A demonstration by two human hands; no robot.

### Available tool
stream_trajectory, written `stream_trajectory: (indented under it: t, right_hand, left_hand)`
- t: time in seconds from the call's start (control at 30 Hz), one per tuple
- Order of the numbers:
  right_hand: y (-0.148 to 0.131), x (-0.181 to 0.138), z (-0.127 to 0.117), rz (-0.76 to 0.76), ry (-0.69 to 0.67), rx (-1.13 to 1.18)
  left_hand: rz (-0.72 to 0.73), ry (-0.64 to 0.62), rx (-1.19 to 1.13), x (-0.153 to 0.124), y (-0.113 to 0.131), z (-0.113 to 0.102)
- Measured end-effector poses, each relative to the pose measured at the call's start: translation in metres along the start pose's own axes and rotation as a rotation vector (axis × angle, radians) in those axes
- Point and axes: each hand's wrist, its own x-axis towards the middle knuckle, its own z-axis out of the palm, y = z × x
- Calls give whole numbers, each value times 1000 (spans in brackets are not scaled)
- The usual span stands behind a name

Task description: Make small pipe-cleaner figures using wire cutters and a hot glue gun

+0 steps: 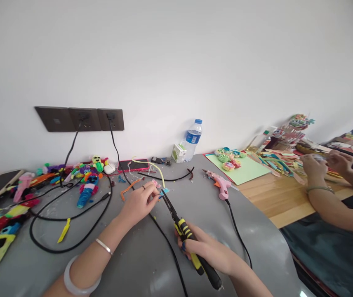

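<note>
Pliers [182,226] at four o'clock from left hand [140,203], gripped in right hand [201,246]; left fingertips pressed together, anything pinched indistinct; bottle [191,151] at twelve o'clock from pliers, blue label [193,136] unreadable.

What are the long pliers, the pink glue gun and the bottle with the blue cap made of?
Needle-nose pliers: the slim dark jaws look like metal; the ridged yellow-and-black handles could be rubber or plastic.

Pink glue gun: probably smooth hard plastic, since its body is one even, moulded-looking colour.

Bottle: most likely thin, shiny clear plastic, because it's see-through around the blue label.
</note>
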Motion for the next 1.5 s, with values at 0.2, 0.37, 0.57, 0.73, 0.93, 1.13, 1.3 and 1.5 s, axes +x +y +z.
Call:
stream_trajectory:
  t: [0.2,0.37,0.57,0.73,0.93,1.13,1.3,1.5]
  right_hand:
    - [-2,-3,5,18,50,-85]
    - [2,-5,10,-10,114,-105]
    - [14,-2,16,-9,34,227]
    - [26,-1,27,16,54,443]
    - [34,-1,34,34,40,556]
    - [34,1,39,60,51,642]
    - [34,3,42,32,54,750]
    - [34,4,19,-51,-136,864]
  left_hand:
    - [67,-47,-22,-1,0,-2]
    - [94,-39,2,-1,3,-3]
    - [133,-30,-17,0,6,-4]
    - [177,-47,-18,1,11,-5]
    - [229,-34,-3,2,14,-4]
    - [245,-21,21,1,11,-2]
    - [237,-56,80,0,8,0]
    - [139,-51,88,-1,-3,1]
